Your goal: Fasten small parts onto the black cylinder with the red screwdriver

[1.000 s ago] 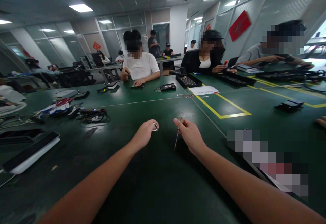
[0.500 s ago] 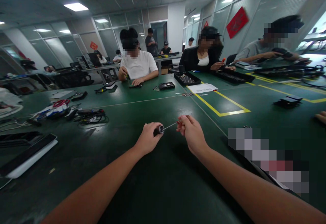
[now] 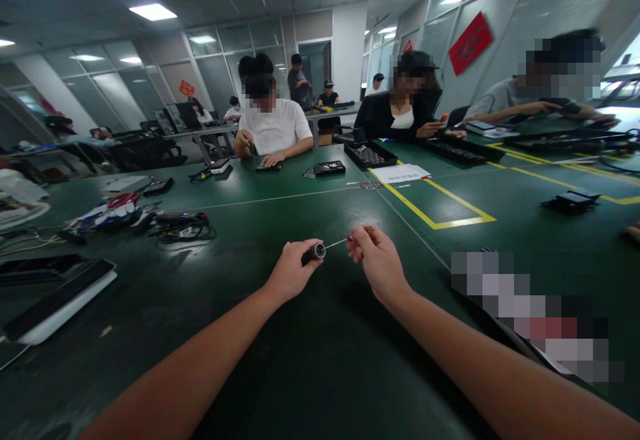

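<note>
My left hand is closed round a small dark cylinder with a silver end, held just above the green table. My right hand pinches the far end of a thin metal shaft that points into the cylinder's silver end. Both hands are close together near the middle of the view, thumbs toward each other. What the cylinder is exactly I cannot make out.
Several people sit working across the table. A bundle of cables and tools lies at the left, a flat black-and-white device nearer left. Yellow tape lines, a white paper and black trays are to the right.
A second ago the shaft hung down from my right hand, apart from the left. It has since swung level and its tip has met the cylinder in my left hand.
</note>
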{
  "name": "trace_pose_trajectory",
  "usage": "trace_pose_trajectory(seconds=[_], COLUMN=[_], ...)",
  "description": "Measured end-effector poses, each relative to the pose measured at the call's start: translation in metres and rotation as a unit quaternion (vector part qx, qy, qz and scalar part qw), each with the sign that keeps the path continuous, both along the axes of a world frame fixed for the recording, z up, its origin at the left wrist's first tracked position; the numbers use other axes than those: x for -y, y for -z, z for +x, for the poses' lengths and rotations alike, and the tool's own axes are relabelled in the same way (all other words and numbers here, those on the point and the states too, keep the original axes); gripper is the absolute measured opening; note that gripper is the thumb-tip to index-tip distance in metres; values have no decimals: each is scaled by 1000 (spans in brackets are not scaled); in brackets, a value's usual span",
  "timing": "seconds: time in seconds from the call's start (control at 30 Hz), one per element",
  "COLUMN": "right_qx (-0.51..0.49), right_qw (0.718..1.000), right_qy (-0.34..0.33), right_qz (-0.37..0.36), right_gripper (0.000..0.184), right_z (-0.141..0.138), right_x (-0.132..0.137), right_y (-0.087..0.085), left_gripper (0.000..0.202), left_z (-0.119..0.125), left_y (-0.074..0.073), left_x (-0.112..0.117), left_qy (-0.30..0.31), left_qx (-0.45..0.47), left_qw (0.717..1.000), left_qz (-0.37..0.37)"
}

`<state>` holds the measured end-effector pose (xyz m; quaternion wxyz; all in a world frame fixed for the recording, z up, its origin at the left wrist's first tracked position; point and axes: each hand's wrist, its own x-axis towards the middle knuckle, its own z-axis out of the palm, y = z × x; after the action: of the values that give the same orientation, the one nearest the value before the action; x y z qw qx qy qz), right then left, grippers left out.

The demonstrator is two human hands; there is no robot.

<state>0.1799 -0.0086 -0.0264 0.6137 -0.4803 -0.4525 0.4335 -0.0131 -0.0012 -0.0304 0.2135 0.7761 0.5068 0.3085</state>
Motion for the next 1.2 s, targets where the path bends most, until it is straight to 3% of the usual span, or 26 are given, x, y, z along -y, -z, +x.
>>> trace_pose_trajectory(seconds=[0.23, 0.5, 0.7, 0.97, 1.13, 1.2], right_qx=[24, 159, 248, 239, 259, 231], right_qw=[999, 984, 968, 971, 966, 972], right_qy=[-4, -61, -5, 6, 3, 27], right_qz=[26, 56, 41, 5, 19, 30], right_gripper=[27, 17, 42, 14, 40, 38], right_z=[0, 3, -2, -5, -3, -3], right_x=[2, 11, 20, 20, 14, 11], right_y=[-3, -17, -33, -43, -39, -32], left_gripper=[35, 38, 36, 34, 34, 34], left_z=[-1, -2, -1, -1, -1, -2], left_y=[4, 6, 2, 4, 5, 6], left_x=[-2, -5, -2, -4, -3, -4], left_qy=[2, -17, -8, 0, 7, 5], left_qx=[8, 23, 13, 0, -11, -12], left_qw=[1000, 999, 1000, 1000, 1000, 999], left_qz=[13, 18, 14, 23, 26, 33])
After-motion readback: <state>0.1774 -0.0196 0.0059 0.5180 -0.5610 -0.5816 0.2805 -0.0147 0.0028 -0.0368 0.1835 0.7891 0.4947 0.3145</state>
